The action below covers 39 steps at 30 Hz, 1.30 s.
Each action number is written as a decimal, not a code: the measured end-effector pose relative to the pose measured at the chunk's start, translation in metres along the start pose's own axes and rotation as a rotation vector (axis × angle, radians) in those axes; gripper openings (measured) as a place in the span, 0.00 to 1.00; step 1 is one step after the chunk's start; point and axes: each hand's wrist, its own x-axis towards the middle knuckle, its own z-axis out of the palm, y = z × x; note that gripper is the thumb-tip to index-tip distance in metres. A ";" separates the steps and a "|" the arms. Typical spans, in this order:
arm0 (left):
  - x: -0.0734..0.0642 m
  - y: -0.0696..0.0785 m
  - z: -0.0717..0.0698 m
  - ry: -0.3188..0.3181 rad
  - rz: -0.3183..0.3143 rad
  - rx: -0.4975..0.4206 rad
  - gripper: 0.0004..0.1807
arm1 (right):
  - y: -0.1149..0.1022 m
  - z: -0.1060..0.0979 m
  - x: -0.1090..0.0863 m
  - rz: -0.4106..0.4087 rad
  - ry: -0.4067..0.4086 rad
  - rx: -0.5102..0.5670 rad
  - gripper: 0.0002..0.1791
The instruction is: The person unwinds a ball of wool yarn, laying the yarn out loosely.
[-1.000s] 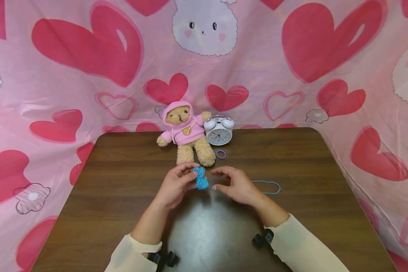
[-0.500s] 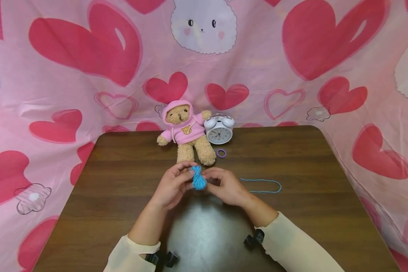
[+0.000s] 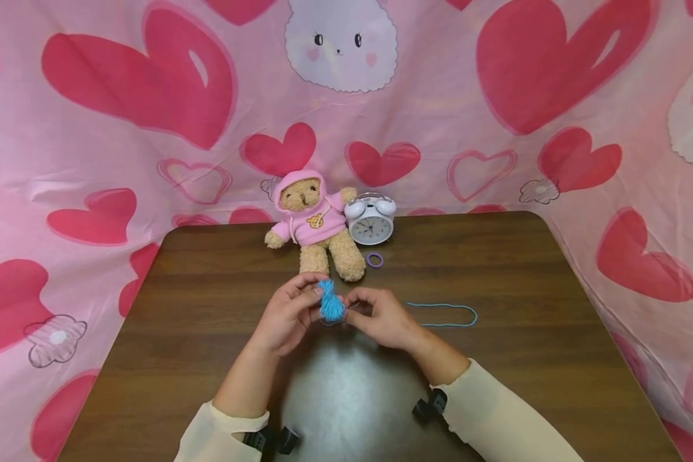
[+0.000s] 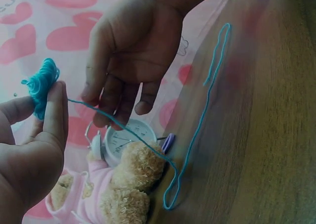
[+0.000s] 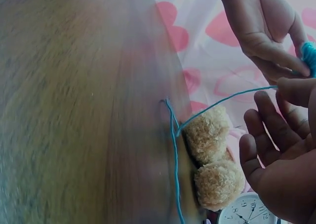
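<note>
A small bundle of bright blue yarn [image 3: 332,303] is pinched between the thumb and fingers of my left hand [image 3: 289,314], a little above the table. Its narrow top stands by the left fingertips in the head view, its wider part below. My right hand [image 3: 384,319] is at the bundle's right side, thumb and index finger bent together on the yarn strand [image 5: 232,96]. The other right fingers [image 5: 266,130] hang loosely curled. From the hands the strand runs down to a long loop on the table, also in the left wrist view as a yarn tail [image 4: 197,130].
Behind the hands a teddy bear [image 3: 312,224] in a pink hoodie sits against the heart-patterned cloth. Beside it stand a white alarm clock [image 3: 371,221] and, in front of that, a purple ring [image 3: 375,260]. The brown table [image 3: 525,269] spreads around them.
My right hand has moved left to the bundle, closing the gap seen a second ago. The left hand and the bundle have shifted slightly left. The table loop has barely moved.
</note>
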 end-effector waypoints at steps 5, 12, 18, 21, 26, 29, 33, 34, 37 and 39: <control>0.000 0.000 -0.001 -0.009 0.004 -0.009 0.10 | -0.003 0.003 0.000 -0.004 -0.005 0.057 0.07; -0.001 0.000 -0.006 0.012 0.014 0.029 0.10 | -0.005 -0.002 -0.002 -0.004 0.026 0.021 0.09; -0.004 0.003 -0.013 0.095 0.002 0.113 0.09 | -0.008 -0.013 -0.005 0.015 0.032 -0.011 0.12; -0.004 0.004 -0.016 0.120 -0.006 0.155 0.11 | -0.008 -0.018 -0.007 0.013 0.024 -0.038 0.14; -0.006 0.004 -0.022 0.143 -0.010 0.203 0.14 | -0.006 -0.026 -0.012 0.009 0.011 -0.116 0.11; -0.007 0.004 -0.025 0.164 -0.010 0.212 0.15 | -0.003 -0.030 -0.015 0.000 0.022 -0.158 0.08; -0.007 0.004 -0.028 0.190 -0.011 0.219 0.18 | 0.000 -0.035 -0.020 -0.008 0.046 -0.184 0.05; -0.007 0.004 -0.029 0.195 -0.010 0.224 0.19 | 0.001 -0.036 -0.021 -0.011 0.054 -0.185 0.05; -0.008 0.005 -0.030 0.213 -0.007 0.239 0.18 | 0.000 -0.041 -0.026 -0.031 0.072 -0.194 0.05; -0.008 0.005 -0.030 0.228 -0.002 0.238 0.17 | 0.000 -0.045 -0.028 -0.056 0.087 -0.207 0.05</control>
